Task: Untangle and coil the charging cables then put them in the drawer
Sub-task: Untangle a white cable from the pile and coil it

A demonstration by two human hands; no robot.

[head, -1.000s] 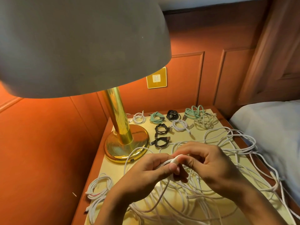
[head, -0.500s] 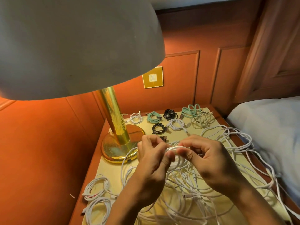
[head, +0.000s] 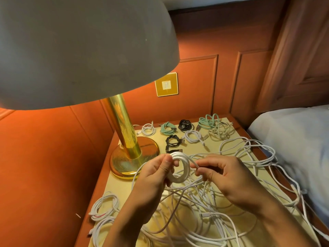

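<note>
My left hand (head: 156,175) pinches a small coil of white cable (head: 181,166) above the nightstand, thumb on its top loops. Just right of the coil, my right hand (head: 222,177) pinches the free strand of that cable between thumb and fingers. Below both hands spreads a tangled heap of white cables (head: 204,202). Coiled cables lie in rows at the back: white (head: 148,129), mint green (head: 167,128), black (head: 185,126), another black (head: 173,140). No drawer is in view.
A brass lamp base (head: 131,157) stands at the nightstand's (head: 122,184) back left, its big shade (head: 80,50) hanging over the view. More white coils (head: 105,207) lie at the front left. A bed (head: 293,139) borders the right side; cables trail over that edge.
The coil in my left hand has gained loops and now stands upright and plainly visible. My right hand has drawn a little to the right along the strand.
</note>
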